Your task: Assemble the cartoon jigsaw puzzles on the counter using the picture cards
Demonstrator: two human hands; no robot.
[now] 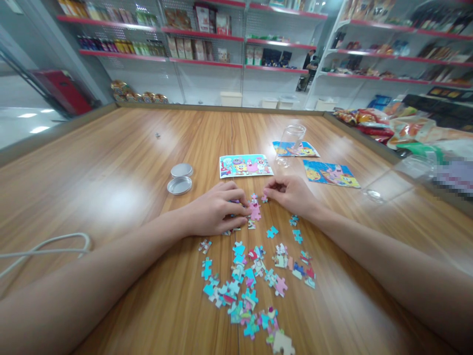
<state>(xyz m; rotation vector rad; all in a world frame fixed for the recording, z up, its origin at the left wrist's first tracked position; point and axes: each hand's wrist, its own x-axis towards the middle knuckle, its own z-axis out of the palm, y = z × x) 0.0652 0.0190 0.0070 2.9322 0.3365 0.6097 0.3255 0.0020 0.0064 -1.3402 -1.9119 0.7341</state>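
Observation:
My left hand (pixel 216 212) rests on the wooden table (pixel 121 162) with curled fingers pressing on a small cluster of joined puzzle pieces (pixel 254 210), mostly pink. My right hand (pixel 290 193) is beside it, fingers pinched on a small puzzle piece (pixel 264 198) at the cluster's upper right edge. Several loose puzzle pieces (pixel 251 281) in blue, pink and white lie scattered nearer to me. A cartoon reference picture (pixel 246 165) lies just beyond my hands.
Two round metal lids (pixel 180 178) sit to the left of the picture. A clear jar (pixel 290 140) stands on one of two more cartoon pictures (pixel 330 173) at the right. A white cable (pixel 48 245) lies at left. Snack bags (pixel 388 125) and store shelves surround the table.

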